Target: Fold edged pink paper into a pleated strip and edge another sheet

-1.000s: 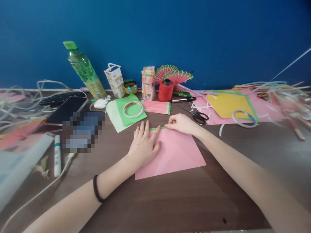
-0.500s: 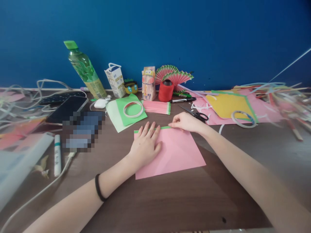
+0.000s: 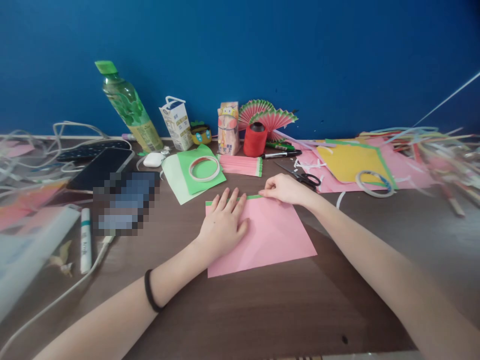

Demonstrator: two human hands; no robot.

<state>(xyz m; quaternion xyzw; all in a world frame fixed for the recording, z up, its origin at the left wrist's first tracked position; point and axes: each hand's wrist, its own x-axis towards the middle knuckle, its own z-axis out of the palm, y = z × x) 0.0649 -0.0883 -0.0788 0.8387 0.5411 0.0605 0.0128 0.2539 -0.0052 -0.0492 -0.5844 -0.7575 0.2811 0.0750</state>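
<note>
A pink paper sheet point(image 3: 273, 237) with a thin green strip point(image 3: 252, 197) along its far edge lies on the brown table point(image 3: 262, 310). My left hand point(image 3: 223, 222) lies flat on the sheet's left part, fingers stretched out toward the strip. My right hand point(image 3: 285, 189) is closed in a pinch on the green strip at the sheet's far edge.
Behind the sheet lie green papers with a tape roll point(image 3: 204, 168), a pleated pink piece point(image 3: 240, 165), scissors point(image 3: 305, 178), a red spool point(image 3: 255, 140), cartons, a green bottle point(image 3: 128, 106) and paper fans. Coloured papers and strips pile at right; phone, cables and a marker point(image 3: 86, 240) at left.
My right hand has slid a little to the right along the green strip. My left hand stays flat on the sheet.
</note>
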